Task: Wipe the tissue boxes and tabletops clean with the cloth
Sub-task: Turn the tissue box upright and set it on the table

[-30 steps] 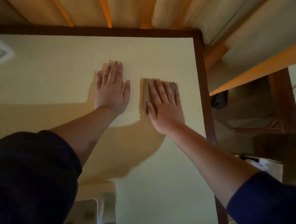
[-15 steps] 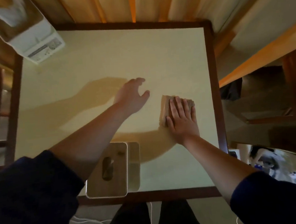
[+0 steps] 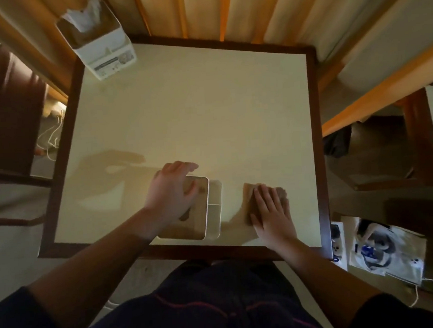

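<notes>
Head camera looks steeply down, close above the tabletop [image 3: 194, 119].

The table [image 3: 181, 110] is pale cream with a dark brown frame. The cloth [image 3: 250, 200] is brown. The near box [image 3: 213, 210] is white with a tan wooden lid. The far box [image 3: 105, 56] is white. The sleeves [image 3: 21, 318] are dark navy.

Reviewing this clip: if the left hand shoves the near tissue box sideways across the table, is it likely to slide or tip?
Probably slide. The near tissue box looks low and wide with a flat base on the smooth tabletop. It is likely light, so the left hand over its lid could shift it easily. Its weight cannot be told.
</notes>
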Demonstrator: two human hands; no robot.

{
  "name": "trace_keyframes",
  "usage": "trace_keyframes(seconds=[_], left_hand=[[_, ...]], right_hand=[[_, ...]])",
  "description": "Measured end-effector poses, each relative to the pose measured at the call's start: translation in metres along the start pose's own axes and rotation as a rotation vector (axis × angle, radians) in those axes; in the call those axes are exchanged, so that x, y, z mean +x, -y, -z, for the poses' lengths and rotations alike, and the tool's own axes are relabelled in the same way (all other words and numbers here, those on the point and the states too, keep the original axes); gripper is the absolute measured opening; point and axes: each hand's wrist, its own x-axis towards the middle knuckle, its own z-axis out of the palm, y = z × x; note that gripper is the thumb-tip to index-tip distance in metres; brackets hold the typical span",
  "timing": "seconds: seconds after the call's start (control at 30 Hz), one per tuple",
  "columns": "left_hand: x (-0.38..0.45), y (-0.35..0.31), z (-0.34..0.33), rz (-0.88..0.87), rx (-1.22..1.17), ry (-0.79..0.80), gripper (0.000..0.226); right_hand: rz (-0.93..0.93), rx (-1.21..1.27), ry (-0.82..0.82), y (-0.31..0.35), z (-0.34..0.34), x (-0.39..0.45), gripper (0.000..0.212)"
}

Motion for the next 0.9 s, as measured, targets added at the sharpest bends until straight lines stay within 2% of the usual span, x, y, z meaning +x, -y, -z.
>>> trace_keyframes(seconds=[0.07,0.2,0.37,0.43,0.57,0.67,0.8,0.9], left_hand=[[-0.012,0.012,0.006,0.054,0.003,-0.024,0.042],[-0.028,0.031,0.020,0.160,-0.030,-0.003,0.025],[-0.047,0.044,0.028,0.139,0.017,0.098,0.007],[-0.054,0.045,0.027,0.119,0.022,0.123,0.008],[-0.059,0.048,0.024,0.091,0.032,0.159,0.015],[-0.057,0.052,0.023,0.032,0.077,0.213,0.029],[-0.045,0.051,0.014,-0.061,0.146,0.283,0.051],[-0.034,0.039,0.008,-0.157,0.238,0.289,0.032]], right_hand=[[-0.030,-0.004,-0.019,0.013,0.015,0.005,0.071],[-0.036,0.159,-0.131,0.063,0.062,0.017,0.064],[0.117,0.352,-0.061,0.127,0.088,0.041,0.058],[0.128,0.315,0.011,0.141,0.089,0.048,0.055],[0.072,0.229,0.005,0.137,0.087,0.046,0.045],[0.012,0.294,0.073,0.121,0.082,0.028,0.050],[-0.053,0.375,0.065,0.106,0.070,0.008,0.050],[-0.062,0.353,0.058,0.104,0.066,0.002,0.052]])
